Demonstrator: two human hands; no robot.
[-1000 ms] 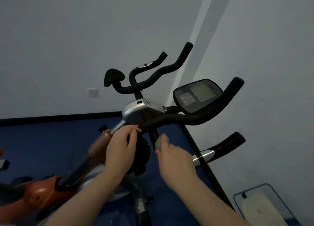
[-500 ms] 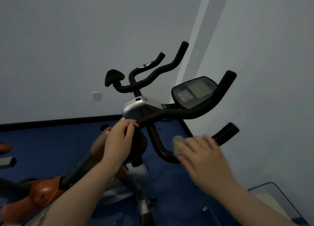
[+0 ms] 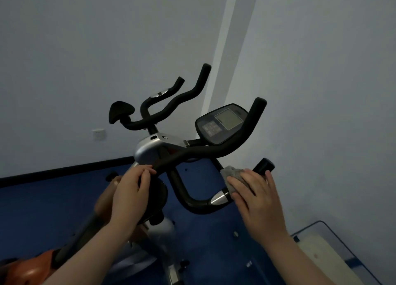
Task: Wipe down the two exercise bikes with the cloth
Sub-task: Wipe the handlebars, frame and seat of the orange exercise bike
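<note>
Cloth [image 3: 232,173]: grey, crumpled, nubby; wrapped over the lower right handlebar [image 3: 192,199], just past its silver sensor plate [image 3: 219,198].
Right hand [image 3: 256,199]: fingers curled over the cloth, pressing it to the bar.
Left hand [image 3: 130,191]: fingers curled round the handlebar stem, under the silver housing [image 3: 150,148].
Console [image 3: 221,123]: dark, grey screen (unlit).
Second bike [image 3: 158,104]: black bars, behind.
Floor [image 3: 42,199]: blue.
Walls [image 3: 85,49]: pale, meeting at a corner.

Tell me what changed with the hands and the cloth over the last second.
The right hand carried the grey cloth from near the handlebar stem out to the right, onto the lower right handlebar grip, past the silver sensor. The left hand stayed gripping the bike near the stem; the console looks unchanged.
</note>
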